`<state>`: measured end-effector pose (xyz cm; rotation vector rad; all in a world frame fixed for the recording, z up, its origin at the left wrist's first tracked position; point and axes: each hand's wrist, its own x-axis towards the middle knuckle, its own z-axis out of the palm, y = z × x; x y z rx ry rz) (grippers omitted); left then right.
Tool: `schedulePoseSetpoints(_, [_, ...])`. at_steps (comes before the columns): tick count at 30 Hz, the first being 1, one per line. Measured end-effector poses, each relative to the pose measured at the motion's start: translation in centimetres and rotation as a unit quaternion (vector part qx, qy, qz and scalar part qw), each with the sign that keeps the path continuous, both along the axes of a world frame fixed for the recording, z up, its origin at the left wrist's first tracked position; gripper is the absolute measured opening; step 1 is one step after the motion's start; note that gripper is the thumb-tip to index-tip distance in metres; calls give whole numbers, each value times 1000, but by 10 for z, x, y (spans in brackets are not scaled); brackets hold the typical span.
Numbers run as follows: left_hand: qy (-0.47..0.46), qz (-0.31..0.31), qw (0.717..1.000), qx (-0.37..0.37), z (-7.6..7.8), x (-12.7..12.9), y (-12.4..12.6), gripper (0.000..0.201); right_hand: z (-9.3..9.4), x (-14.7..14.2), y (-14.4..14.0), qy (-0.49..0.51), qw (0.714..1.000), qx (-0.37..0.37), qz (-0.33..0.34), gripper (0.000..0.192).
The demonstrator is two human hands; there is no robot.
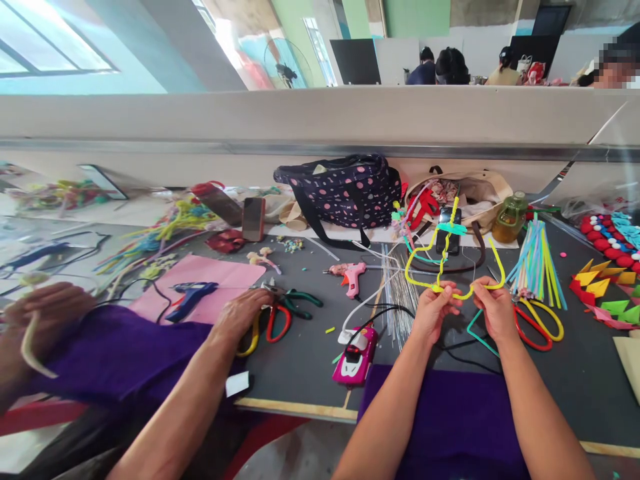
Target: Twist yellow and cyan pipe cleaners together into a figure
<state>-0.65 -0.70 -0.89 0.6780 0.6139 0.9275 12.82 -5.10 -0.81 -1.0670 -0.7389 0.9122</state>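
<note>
My left hand pinches the lower edge of a bent yellow pipe cleaner shape. On its other side, my right hand grips the same shape near its lower right bend. A twisted stem rises through the middle, and a green piece crosses it near the top. Beside my right wrist lie scissors with a red and a yellow handle. Under my forearms is a purple cloth.
A co-worker's hand at the left rests by scissors and pliers. A pink glue gun, magenta power strip, wires and a pipe cleaner bundle lie around. Bags stand behind.
</note>
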Motion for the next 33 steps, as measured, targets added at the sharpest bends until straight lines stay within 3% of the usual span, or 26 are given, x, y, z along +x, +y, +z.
schedulePoseSetpoints(11, [-20,65,997,-32,-9,-2,8,37,2,9,-2,-49,999,-4,-12,22])
schedulePoseSetpoints(24, [2,57,998,5,-6,0,7,34,-1,11,3,54,997,-20,-47,23])
schedulePoseSetpoints(33, [-38,37,998,24,-3,-8,18,37,0,23,3,-8,999,-14,-28,23])
